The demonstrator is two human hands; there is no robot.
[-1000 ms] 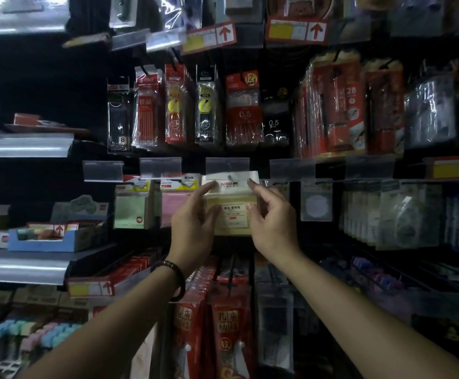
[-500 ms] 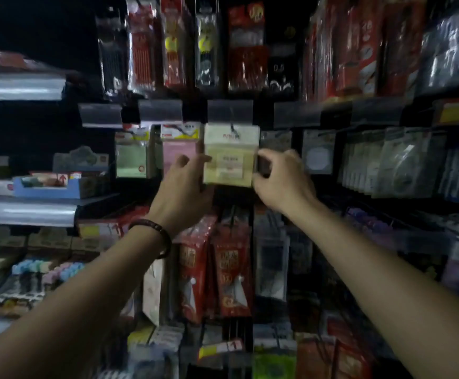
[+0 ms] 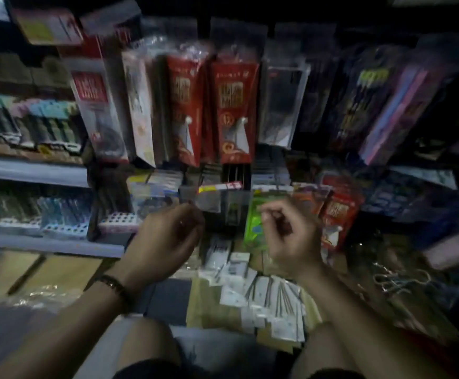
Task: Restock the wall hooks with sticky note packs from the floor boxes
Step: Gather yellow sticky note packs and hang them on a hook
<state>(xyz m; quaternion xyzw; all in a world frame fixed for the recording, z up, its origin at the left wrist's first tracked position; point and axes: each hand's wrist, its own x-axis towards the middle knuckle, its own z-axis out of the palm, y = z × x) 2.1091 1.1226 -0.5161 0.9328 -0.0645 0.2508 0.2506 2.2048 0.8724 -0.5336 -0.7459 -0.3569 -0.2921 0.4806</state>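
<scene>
Many white packs (image 3: pixel 261 294) lie jumbled in the brown floor box (image 3: pixel 204 303).

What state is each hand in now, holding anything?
Left hand: open, loosely curled, holding nothing visible.
Right hand: open, loosely curled, holding nothing visible.

Floor (image 3: pixel 9 272): wood planks showing low left | on it, an open cardboard box (image 3: pixel 211 310) stuffed with white packs (image 3: pixel 261 291), crinkled clear wrap (image 3: pixel 39 295) to its left, loose metal hooks (image 3: pixel 395 280) to its right | left shelves (image 3: pixel 31 172): blurred pen rows (image 3: pixel 53 127)
</scene>
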